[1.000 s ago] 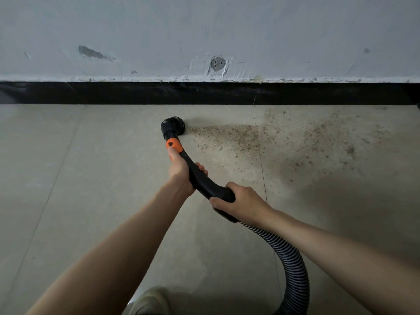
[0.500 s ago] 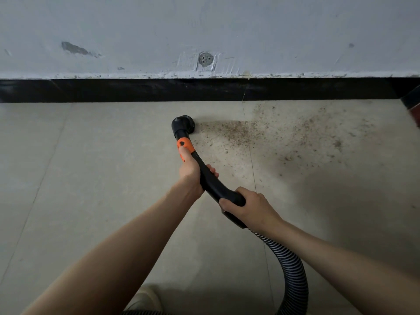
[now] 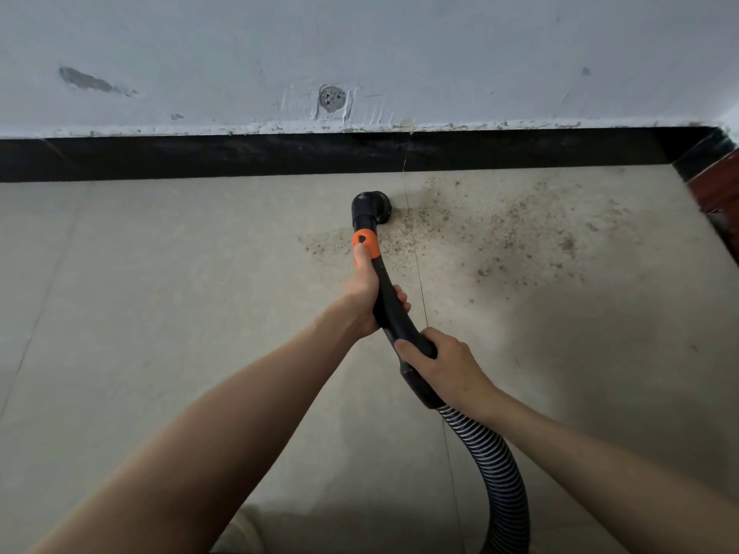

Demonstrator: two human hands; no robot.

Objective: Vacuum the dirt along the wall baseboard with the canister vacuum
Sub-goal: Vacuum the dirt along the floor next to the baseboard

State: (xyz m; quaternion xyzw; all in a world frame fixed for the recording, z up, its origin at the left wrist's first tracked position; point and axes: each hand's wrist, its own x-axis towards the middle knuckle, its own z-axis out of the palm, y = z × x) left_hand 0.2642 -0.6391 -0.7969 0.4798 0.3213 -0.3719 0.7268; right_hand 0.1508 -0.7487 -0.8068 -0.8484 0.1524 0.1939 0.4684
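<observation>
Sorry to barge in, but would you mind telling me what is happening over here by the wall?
A person is vacuuming the floor near the black baseboard. The left hand grips the curved black wand just below its orange collar, and the right hand holds it above the ribbed hose. The nozzle sits at the edge of the scattered dirt, most of it not yet picked up.

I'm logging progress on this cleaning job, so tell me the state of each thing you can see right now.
Vacuum nozzle: down on the floor, at the dirt's left edge.
Dirt: scattered, mostly right of the nozzle.
Vacuum handle: gripped by both hands.
Left hand: wrapped round the handle near the orange collar.
Right hand: gripping the handle's rear end.
Ribbed hose: curving back toward the person.
Baseboard: black, with a scuffed top edge.
</observation>
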